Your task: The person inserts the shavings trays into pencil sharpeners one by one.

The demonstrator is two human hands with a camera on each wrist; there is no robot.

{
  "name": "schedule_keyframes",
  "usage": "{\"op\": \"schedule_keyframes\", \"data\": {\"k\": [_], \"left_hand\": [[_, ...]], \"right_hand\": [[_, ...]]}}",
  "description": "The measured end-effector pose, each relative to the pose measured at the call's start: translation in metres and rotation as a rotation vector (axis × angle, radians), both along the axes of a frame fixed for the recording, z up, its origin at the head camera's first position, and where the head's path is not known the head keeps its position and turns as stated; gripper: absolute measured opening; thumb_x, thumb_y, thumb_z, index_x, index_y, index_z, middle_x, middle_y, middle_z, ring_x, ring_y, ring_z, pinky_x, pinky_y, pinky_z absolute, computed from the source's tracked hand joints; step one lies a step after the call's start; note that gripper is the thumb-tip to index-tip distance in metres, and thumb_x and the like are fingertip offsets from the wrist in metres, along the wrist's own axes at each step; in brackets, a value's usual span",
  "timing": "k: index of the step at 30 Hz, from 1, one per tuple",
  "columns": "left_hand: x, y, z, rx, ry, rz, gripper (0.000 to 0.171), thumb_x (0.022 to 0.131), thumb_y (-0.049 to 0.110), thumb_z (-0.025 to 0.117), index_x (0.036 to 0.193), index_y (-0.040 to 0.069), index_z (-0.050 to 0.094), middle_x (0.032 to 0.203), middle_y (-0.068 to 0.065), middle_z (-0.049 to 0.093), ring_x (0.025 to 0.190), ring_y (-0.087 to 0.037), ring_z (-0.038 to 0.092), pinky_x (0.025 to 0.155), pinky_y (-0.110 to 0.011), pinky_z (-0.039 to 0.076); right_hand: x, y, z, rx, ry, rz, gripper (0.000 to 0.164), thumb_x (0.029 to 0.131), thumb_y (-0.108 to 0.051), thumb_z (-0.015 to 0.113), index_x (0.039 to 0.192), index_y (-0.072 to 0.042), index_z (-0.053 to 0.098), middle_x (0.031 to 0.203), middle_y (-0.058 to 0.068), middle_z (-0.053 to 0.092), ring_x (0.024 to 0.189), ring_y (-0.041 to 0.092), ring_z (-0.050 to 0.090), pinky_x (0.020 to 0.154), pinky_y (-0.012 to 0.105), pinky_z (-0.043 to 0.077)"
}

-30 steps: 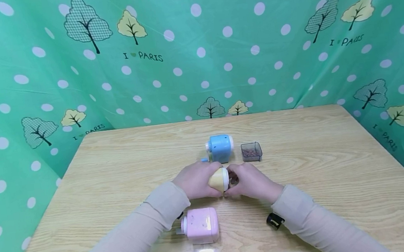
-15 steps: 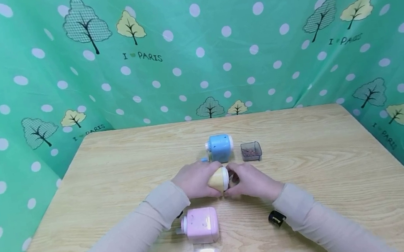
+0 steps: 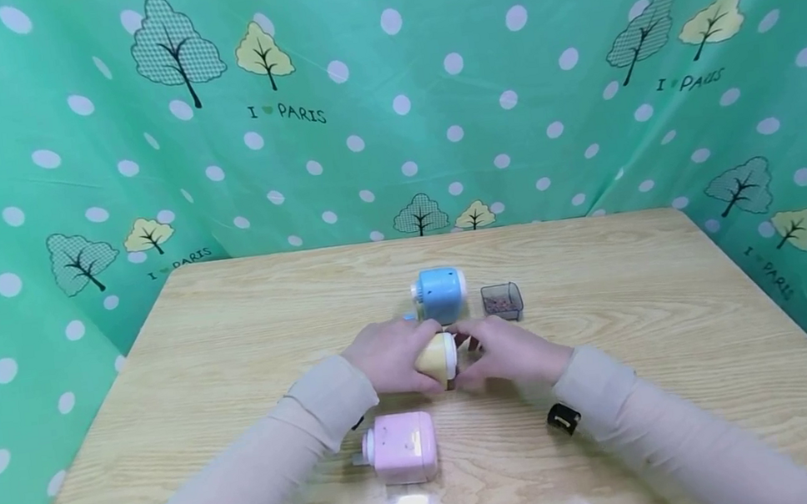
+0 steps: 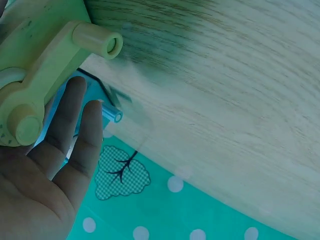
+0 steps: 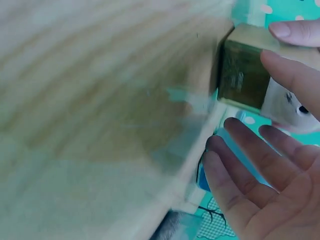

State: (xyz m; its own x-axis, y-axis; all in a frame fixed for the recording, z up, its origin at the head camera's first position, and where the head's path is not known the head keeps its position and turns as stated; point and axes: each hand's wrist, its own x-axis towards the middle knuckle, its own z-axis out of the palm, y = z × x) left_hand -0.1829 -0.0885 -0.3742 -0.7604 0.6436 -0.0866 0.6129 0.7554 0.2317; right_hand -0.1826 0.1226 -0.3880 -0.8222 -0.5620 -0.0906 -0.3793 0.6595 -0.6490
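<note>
A yellow crank pencil sharpener [image 3: 432, 359] with a white front is held in my left hand [image 3: 391, 358], whose palm covers much of its body. Its crank [image 4: 60, 65] shows in the left wrist view, with two of the left fingers stretched out beside it. My right hand [image 3: 509, 348] is at the white front, its fingers spread and loosely bent. In the right wrist view the right thumb [image 5: 292, 80] lies against or just in front of the sharpener's face, beside a dark see-through section [image 5: 245, 75]; contact is unclear. The other right fingers hold nothing.
Behind the hands stands a blue pencil sharpener [image 3: 441, 293]. To its right sits a small see-through grey drawer [image 3: 502, 302] with reddish-brown bits inside. A pink pencil sharpener [image 3: 403, 449] lies nearer, by the left forearm. A green dotted curtain [image 3: 390, 144] hangs behind the wooden table [image 3: 603, 278].
My right hand has drawn slightly right from the yellow pencil sharpener's front, and its fingers have spread. The left hand keeps its hold in almost the same place.
</note>
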Motion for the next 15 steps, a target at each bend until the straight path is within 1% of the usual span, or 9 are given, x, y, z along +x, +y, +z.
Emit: {"op": "schedule_keyframes", "data": {"k": [3, 6, 10, 13, 15], "left_hand": [[0.000, 0.000, 0.002, -0.011, 0.008, 0.000, 0.066, 0.071, 0.055, 0.077, 0.123, 0.018, 0.061, 0.091, 0.005, 0.063, 0.076, -0.011, 0.056, 0.061, -0.033, 0.051], [0.000, 0.000, 0.004, -0.019, 0.023, -0.002, 0.067, 0.070, 0.060, 0.076, 0.121, 0.018, 0.061, 0.089, 0.006, 0.062, 0.074, -0.011, 0.056, 0.059, -0.033, 0.050], [0.000, -0.001, 0.009, -0.017, 0.031, -0.005, 0.074, 0.071, 0.068, 0.071, 0.123, 0.017, 0.061, 0.090, 0.005, 0.064, 0.073, -0.012, 0.056, 0.058, -0.033, 0.049], [-0.001, -0.001, 0.013, -0.021, 0.043, -0.012, 0.081, 0.071, 0.074, 0.065, 0.127, 0.015, 0.061, 0.092, 0.003, 0.066, 0.073, -0.012, 0.056, 0.058, -0.033, 0.049], [-0.002, -0.002, 0.015, -0.023, 0.047, -0.010, 0.084, 0.073, 0.076, 0.061, 0.127, 0.013, 0.062, 0.096, 0.001, 0.069, 0.074, -0.012, 0.058, 0.059, -0.033, 0.051]], "right_hand": [[-0.003, 0.003, 0.004, 0.027, 0.036, 0.002, 0.062, 0.074, -0.025, 0.084, 0.130, -0.005, 0.066, 0.118, 0.008, 0.071, 0.100, 0.022, 0.064, 0.089, 0.041, 0.054], [-0.007, 0.006, 0.008, 0.050, 0.067, -0.012, 0.059, 0.076, -0.026, 0.083, 0.129, -0.005, 0.067, 0.118, 0.008, 0.071, 0.101, 0.024, 0.064, 0.087, 0.042, 0.054], [-0.010, 0.010, 0.015, 0.058, 0.114, -0.030, 0.056, 0.077, -0.025, 0.082, 0.127, -0.004, 0.068, 0.119, 0.010, 0.071, 0.103, 0.028, 0.064, 0.088, 0.044, 0.054], [-0.012, 0.015, 0.020, 0.058, 0.150, -0.038, 0.054, 0.078, -0.024, 0.081, 0.127, -0.003, 0.068, 0.120, 0.011, 0.071, 0.105, 0.032, 0.065, 0.090, 0.046, 0.054], [-0.013, 0.017, 0.023, 0.065, 0.167, -0.046, 0.055, 0.079, -0.024, 0.080, 0.127, -0.002, 0.068, 0.121, 0.012, 0.071, 0.105, 0.033, 0.065, 0.091, 0.048, 0.053]]}}
